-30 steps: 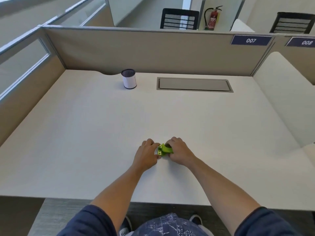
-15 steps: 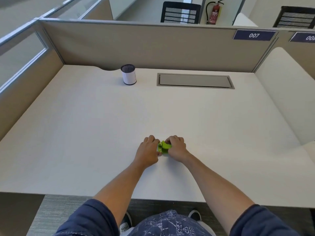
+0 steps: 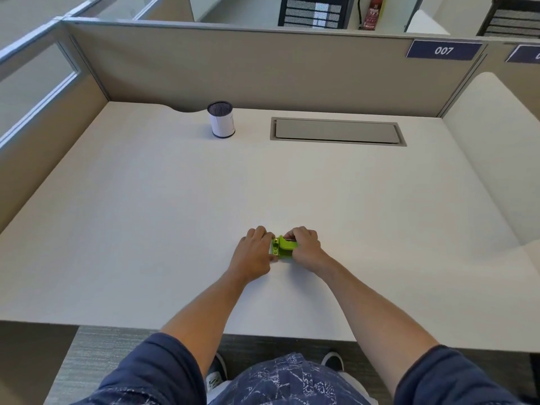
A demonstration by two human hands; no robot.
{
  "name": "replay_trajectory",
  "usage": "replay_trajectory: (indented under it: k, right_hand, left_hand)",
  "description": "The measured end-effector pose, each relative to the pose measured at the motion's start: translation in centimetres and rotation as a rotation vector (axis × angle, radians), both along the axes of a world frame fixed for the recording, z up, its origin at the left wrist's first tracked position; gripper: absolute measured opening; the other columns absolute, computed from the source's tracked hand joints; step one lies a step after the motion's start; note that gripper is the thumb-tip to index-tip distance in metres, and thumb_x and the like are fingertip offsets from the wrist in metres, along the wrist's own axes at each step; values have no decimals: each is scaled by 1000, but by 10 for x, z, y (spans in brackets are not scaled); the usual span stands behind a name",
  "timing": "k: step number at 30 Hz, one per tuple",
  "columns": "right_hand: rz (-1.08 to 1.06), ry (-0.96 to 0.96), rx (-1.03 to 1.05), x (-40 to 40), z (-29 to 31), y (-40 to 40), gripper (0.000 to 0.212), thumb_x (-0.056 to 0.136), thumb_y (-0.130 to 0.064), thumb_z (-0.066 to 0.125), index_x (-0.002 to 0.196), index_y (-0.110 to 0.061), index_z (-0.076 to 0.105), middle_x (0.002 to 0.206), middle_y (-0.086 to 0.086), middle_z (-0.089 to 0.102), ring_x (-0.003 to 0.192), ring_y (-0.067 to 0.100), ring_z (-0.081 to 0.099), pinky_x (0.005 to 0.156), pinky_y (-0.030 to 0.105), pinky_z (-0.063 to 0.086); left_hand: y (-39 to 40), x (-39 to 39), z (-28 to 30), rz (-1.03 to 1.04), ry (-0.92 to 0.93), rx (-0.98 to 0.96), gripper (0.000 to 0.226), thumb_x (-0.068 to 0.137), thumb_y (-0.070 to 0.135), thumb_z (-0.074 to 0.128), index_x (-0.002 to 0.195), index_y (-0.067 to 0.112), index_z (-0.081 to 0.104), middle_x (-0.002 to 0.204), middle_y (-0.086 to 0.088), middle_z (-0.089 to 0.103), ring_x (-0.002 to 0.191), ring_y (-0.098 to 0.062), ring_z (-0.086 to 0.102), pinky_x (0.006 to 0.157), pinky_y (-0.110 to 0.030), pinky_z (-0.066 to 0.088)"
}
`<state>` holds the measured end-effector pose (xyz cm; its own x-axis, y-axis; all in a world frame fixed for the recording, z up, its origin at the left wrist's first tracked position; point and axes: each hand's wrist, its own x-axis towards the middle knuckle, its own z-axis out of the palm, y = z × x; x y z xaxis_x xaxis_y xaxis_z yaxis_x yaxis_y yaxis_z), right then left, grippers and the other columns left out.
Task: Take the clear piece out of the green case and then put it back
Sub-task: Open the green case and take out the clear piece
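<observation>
A small bright green case (image 3: 283, 246) lies on the white desk (image 3: 175, 200), near the front middle. My left hand (image 3: 254, 254) presses against its left end with curled fingers. My right hand (image 3: 305, 247) covers its right half, fingers wrapped over the top. Both hands hold the case between them. The clear piece is not distinguishable; the fingers hide most of the case.
A white cylindrical cup with a dark rim (image 3: 221, 119) stands at the back of the desk. A grey cable hatch (image 3: 337, 131) is set into the desk at the back right. Beige partitions (image 3: 263, 65) close off the back and both sides.
Both hands stay on the green case at the same spot; the fingers have shifted a little and slightly more of the case shows. The head camera has tilted slightly.
</observation>
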<state>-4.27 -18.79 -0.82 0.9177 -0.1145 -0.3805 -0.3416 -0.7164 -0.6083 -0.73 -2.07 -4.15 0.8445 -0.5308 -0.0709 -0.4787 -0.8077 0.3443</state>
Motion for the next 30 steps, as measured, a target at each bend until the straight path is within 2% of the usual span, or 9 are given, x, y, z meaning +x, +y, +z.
replay_trajectory:
  k: [3,7,19,22,24,26,30]
  right_hand:
    - [-15,6,42,0,0,-2,47,84,7,43,123,-13,58,134,7,51,130,26,37,109,43,39]
    - [-137,15,179,2,1,-6,42,87,1,45,121,-18,60,135,11,46,124,28,49,108,44,46]
    - [-119,-27,199,0,-6,-8,42,84,6,47,117,-16,62,131,9,50,125,28,48,107,45,46]
    - [-79,-51,147,-1,-10,-8,46,81,8,46,117,-14,63,120,1,50,126,28,44,107,45,44]
    - [-30,-79,108,-3,-14,-7,43,81,6,50,118,-14,63,116,0,53,125,28,41,105,44,43]
    - [13,-114,88,-3,-17,-7,38,82,1,62,118,-13,64,121,7,58,122,29,43,103,43,43]
    - [52,-166,111,-3,-16,-14,41,78,-11,81,117,-10,68,119,10,60,113,26,56,97,35,49]
  left_hand:
    - [0,0,-1,6,1,-9,57,86,41,73,133,16,53,125,-1,51,113,-23,49,89,-35,47]
    - [0,3,1,26,18,-27,52,84,41,74,126,17,55,122,0,51,111,-24,49,88,-36,47]
    - [4,7,8,38,116,-91,70,73,50,78,133,21,56,125,2,52,117,-21,48,95,-38,48]
    - [3,6,11,51,140,-123,77,68,55,79,133,22,57,126,4,54,117,-19,48,95,-38,49]
    - [-1,4,13,59,159,-150,78,68,55,80,134,21,57,128,4,55,118,-19,49,96,-39,49]
    - [-5,3,15,54,162,-172,69,71,49,79,131,22,59,125,4,57,116,-20,51,94,-40,50]
    - [-10,3,20,28,151,-168,47,79,40,76,121,23,67,116,3,62,109,-22,55,89,-39,51]
